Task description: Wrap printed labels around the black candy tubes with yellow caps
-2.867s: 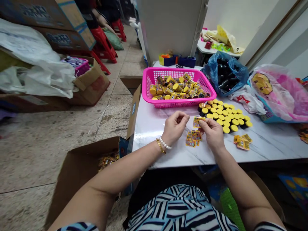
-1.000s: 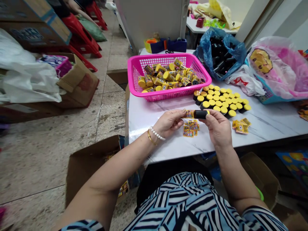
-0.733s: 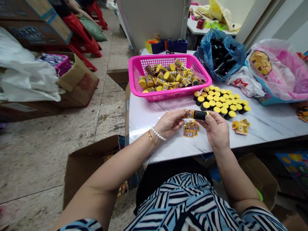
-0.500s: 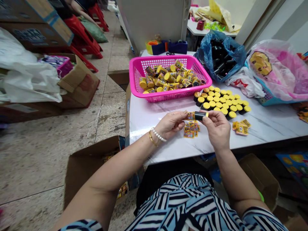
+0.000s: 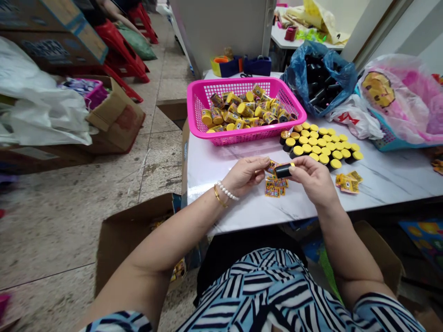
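Note:
My right hand [image 5: 313,177] is closed on a small black bottle with a yellow cap [image 5: 284,171], which lies sideways and tilts a little. My left hand [image 5: 246,175] pinches a printed yellow-orange label [image 5: 272,165] at the bottle's left end; I cannot tell whether the label touches it. Below the hands, several loose labels [image 5: 275,188] lie on the white marbled table [image 5: 238,214]. Another small pile of labels [image 5: 349,182] is right of my right hand. Behind the hands, black bottles with yellow caps [image 5: 320,144] stand upright in close rows.
A pink basket [image 5: 247,136] holds many labelled bottles. Behind the rows are a blue plastic bag [image 5: 294,69] of black bottles and a blue basket [image 5: 384,138] with plastic bags. Tape dispensers [image 5: 256,65] stand at the back. An open carton [image 5: 128,230] is by the table's left side.
The bottle in my right hand has turned and tilted, and its left end has come down slightly. My left hand keeps its pinch on the label.

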A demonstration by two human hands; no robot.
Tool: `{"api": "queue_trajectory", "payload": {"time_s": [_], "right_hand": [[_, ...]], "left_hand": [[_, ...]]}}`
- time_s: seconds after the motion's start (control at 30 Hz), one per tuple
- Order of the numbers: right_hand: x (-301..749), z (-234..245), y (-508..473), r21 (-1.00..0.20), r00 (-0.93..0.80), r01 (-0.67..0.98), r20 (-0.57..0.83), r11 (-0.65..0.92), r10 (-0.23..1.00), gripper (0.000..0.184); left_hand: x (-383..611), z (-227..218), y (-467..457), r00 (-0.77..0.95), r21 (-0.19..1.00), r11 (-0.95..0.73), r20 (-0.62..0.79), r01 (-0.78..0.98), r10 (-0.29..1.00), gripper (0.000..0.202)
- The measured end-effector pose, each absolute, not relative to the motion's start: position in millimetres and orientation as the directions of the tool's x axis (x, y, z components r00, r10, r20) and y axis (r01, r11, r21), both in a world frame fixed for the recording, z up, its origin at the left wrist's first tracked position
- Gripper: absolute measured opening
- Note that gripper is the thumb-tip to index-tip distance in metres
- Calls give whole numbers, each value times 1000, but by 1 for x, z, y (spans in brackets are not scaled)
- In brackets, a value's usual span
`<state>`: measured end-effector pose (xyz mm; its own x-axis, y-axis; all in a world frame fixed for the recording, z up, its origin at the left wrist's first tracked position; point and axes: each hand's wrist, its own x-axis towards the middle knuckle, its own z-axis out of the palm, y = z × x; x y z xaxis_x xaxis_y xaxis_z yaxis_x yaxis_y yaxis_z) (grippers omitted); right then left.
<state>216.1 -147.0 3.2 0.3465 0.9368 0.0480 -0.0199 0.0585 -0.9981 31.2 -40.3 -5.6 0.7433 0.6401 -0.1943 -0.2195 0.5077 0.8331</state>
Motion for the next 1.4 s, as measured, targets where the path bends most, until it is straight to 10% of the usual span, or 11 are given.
{"api": "queue_trajectory", "payload": {"time_s": [0.33,0.67,1.07,1.4], "right_hand": [[194,-7,-143,-952,458,-306,-129,20,880,48],[186,-5,-150,-985,556,-18,132,170,820,38],[184,-9,-139,-888,522,-391,4,243,853,35],[174,-6,-145,-969,595,-65,155,240,788,33]], "left_hand": [[32,-5,-40,738,817,538,-230,-207,634,32],[34,-1,-39,744,685,686,-321,-244,585,12],[36,-2,-38,739,652,703,-317,-285,594,13],[33,-7,-36,753,664,675,-254,-320,607,25]]}}
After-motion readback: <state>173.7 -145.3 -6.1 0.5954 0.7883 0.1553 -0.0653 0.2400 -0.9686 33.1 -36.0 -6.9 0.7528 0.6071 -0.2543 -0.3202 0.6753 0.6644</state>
